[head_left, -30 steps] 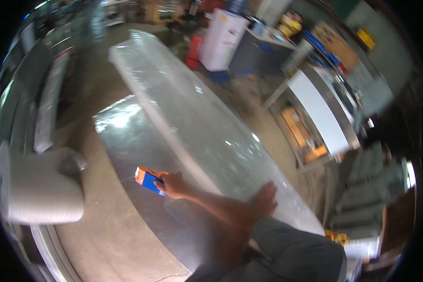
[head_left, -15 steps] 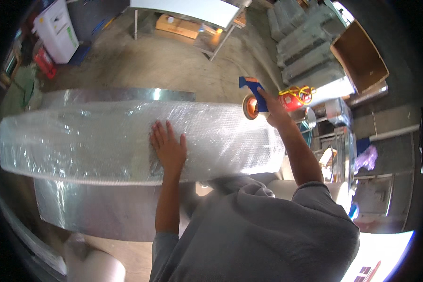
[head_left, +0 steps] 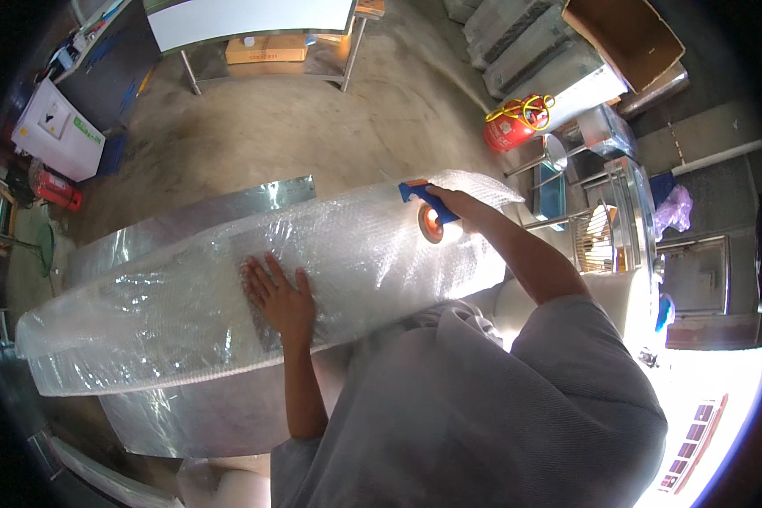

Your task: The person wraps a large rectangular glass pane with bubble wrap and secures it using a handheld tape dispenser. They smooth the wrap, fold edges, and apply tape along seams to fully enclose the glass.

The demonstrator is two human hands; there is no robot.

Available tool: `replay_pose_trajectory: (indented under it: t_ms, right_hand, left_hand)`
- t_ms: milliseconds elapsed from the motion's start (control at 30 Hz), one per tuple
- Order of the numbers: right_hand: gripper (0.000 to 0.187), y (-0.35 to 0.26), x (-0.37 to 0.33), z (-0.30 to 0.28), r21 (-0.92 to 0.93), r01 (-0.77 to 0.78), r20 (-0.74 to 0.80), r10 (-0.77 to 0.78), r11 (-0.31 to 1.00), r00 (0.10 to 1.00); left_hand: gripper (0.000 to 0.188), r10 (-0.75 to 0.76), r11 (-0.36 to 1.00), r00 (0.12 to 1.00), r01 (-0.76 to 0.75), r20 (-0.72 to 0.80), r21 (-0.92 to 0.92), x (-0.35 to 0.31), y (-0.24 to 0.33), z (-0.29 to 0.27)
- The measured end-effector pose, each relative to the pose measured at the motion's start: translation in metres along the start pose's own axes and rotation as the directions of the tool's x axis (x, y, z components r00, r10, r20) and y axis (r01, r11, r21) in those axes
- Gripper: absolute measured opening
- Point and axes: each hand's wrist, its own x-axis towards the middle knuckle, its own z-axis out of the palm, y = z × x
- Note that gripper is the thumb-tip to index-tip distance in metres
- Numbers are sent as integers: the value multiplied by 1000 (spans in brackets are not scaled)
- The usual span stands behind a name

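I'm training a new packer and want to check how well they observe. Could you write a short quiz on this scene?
1. Multiple choice: what is in the person's right hand?
A) a white plastic spoon
B) a blue-and-orange tape dispenser
C) a green metal hammer

2. True or false: the person's left hand lies with its fingers spread on the long bundle wrapped in clear bubble wrap.

3. Fill in the missing word: in the picture, the open brown cardboard box is to the ____ of the upright, boxy white unit.

Key: 1. B; 2. True; 3. right
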Motion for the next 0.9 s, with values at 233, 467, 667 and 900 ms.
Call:
replay_pose_trajectory:
  t_ms: [233,467,667,900]
  right_hand:
    - [36,53,-38,-11,60,9,366,-30,998,930]
    - [34,111,-93,-23,-93,-194,263,212,976,941]
    - [41,126,-114,-23,-12,-156,218,155,988,964]
    - [46,207,-142,-24,43,-184,55,182,982,982]
  left_hand:
    - [72,57,998,995,-57,-77,-3,-3,-3,0]
    - [70,95,994,980,-103,-172,-38,-6,-8,3]
    - [70,72,997,979,-78,-188,-24,-4,-10,6]
    - [70,84,996,968,-88,-238,-6,-4,-13,14]
